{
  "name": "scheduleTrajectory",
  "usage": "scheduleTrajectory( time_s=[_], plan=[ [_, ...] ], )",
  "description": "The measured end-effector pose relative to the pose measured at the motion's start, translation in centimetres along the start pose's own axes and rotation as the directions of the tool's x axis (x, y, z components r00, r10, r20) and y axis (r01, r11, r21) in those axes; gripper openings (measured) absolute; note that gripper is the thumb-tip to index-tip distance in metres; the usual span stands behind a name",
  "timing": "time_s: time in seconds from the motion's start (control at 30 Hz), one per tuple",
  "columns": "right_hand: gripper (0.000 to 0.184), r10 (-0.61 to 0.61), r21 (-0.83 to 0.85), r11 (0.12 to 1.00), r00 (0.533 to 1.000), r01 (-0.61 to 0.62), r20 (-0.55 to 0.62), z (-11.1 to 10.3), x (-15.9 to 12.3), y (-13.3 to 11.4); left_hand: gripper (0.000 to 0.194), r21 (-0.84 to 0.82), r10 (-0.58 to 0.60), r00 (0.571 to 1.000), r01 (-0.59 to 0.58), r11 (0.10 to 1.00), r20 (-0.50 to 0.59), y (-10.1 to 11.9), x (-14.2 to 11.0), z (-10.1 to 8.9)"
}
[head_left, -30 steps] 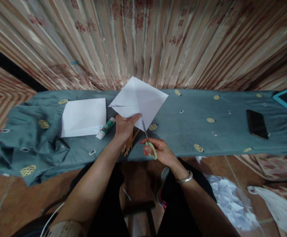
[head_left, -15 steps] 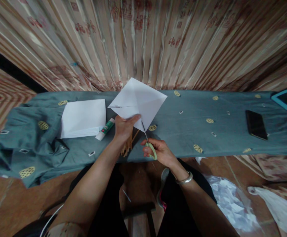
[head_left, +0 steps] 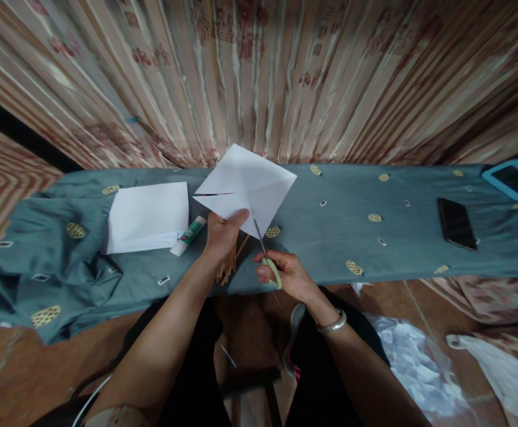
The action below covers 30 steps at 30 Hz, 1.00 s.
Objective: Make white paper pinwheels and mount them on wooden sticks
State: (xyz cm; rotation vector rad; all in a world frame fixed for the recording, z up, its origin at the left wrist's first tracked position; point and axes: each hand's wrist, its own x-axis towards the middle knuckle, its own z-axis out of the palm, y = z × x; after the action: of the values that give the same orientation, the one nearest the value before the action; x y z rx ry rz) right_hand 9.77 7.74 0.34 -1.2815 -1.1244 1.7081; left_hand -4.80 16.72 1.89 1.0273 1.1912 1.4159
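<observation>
My left hand (head_left: 223, 231) pinches a square white sheet of paper (head_left: 263, 181) near its lower left edge, thumb on top. The sheet is turned like a diamond and has a slit running in from its left corner. In my right hand (head_left: 285, 271) are scissors (head_left: 273, 271) with pale green handles, fingers wrapped round the loops. Their blades meet the paper close to its bottom corner. Under my left hand lie several thin wooden sticks (head_left: 228, 265), partly hidden. A green and white glue stick (head_left: 189, 235) rests just left of that hand.
A stack of white paper (head_left: 148, 216) lies left on the cloth-covered table (head_left: 330, 237). To the right are a dark phone (head_left: 457, 223) and a blue-framed tablet (head_left: 514, 179). A clear bag of paper scraps (head_left: 419, 367) sits on the floor. A curtain (head_left: 259, 83) hangs behind.
The slit at the paper's left corner gapes wider. The whole view has shifted slightly; both hands keep their hold, with the blades still at the bottom corner.
</observation>
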Motion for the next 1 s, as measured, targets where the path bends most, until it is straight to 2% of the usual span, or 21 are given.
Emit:
scheduleTrajectory(
  time_s=[0.43, 0.73, 1.0],
  plan=[
    [0.044, -0.042, -0.026, 0.999, 0.999, 0.042, -0.011, -0.2, -0.2, -0.2, 0.015, -0.045, -0.079, 0.996, 0.08, 0.996, 0.034, 0.3, -0.8, 0.7],
    [0.045, -0.034, -0.018, 0.999, 0.999, 0.033, -0.023, -0.2, 0.0, 0.0, 0.017, -0.066, -0.067, 0.998, 0.068, 0.996, 0.019, 0.3, -0.8, 0.6],
    [0.046, -0.033, -0.023, 0.999, 0.998, 0.032, -0.045, -0.3, -0.1, -0.5, 0.017, -0.122, -0.077, 0.994, 0.086, 0.989, 0.08, 0.2, -1.4, 0.8]
  ],
)
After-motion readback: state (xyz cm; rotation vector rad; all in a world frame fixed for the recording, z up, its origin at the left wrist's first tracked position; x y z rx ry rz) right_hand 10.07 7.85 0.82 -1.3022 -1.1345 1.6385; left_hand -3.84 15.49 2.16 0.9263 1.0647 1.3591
